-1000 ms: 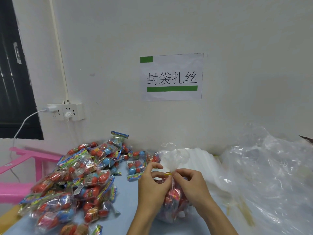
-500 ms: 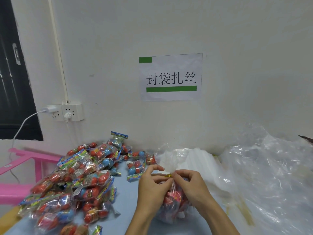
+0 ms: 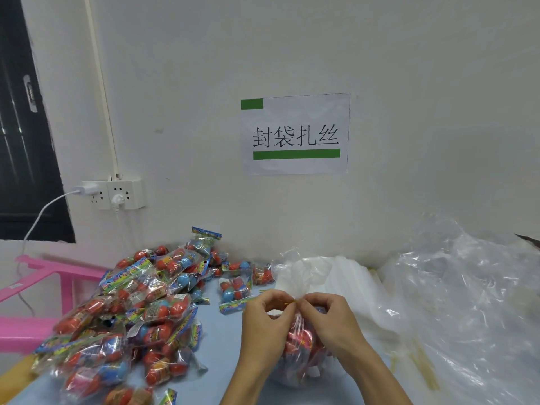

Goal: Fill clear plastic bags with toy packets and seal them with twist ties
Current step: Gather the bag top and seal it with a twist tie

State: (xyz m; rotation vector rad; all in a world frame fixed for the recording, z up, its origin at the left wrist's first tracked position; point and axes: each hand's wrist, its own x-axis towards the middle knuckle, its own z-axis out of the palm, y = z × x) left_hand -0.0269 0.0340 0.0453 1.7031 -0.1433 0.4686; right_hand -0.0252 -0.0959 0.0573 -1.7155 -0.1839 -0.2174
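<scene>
Your one filled bag (image 3: pixel 298 343) holds red toy packets. Your left hand (image 3: pixel 264 320) and right hand (image 3: pixel 330 320) both pinch its single yellow twist tie (image 3: pixel 287 301) at the neck.

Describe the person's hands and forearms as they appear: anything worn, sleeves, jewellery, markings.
Both the left hand and the right hand are bare: no gloves, and no rings, watch or bracelet in view. Both forearms are uncovered down to the bottom edge of the picture, with no sleeve visible. The fingernails look short and unpainted. No markings show.
</scene>
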